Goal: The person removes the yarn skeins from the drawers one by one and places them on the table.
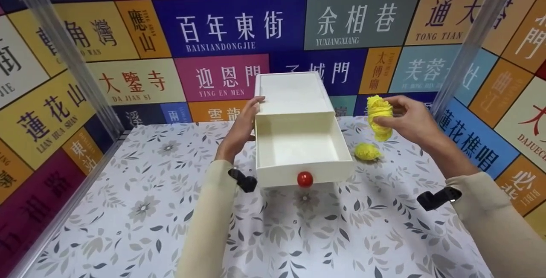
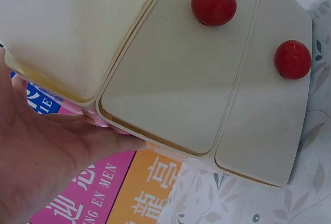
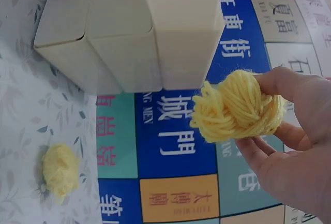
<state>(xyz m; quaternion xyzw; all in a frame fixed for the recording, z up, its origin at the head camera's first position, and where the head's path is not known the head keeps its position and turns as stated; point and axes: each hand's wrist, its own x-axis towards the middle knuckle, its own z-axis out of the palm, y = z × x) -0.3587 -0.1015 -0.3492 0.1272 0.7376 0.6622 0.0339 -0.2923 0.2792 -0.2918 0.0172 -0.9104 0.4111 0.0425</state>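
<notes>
A white drawer box [image 1: 294, 92] stands on the table, its top drawer [image 1: 303, 175] pulled out and showing a bare inside. A red knob [image 1: 305, 179] sits on that drawer's front. My left hand [image 1: 239, 131] rests against the box's left side, fingers at the upper edge; in the left wrist view, extended fingers [image 2: 119, 142] lie along the side wall. Right of the box, my right hand [image 1: 411, 118] pinches a bundle of yellow yarn [image 3: 238, 107] between thumb and fingers, held above the table. A second yellow yarn bundle [image 1: 367, 152] lies on the tabletop below it.
Two lower drawers with red knobs [image 2: 213, 4] are pushed in beneath the top one. The table has a leaf-patterned white cover [image 1: 145, 209]. Behind it rises a wall of coloured name panels [image 1: 230, 22], with clear upright posts [image 1: 460, 52] at both corners.
</notes>
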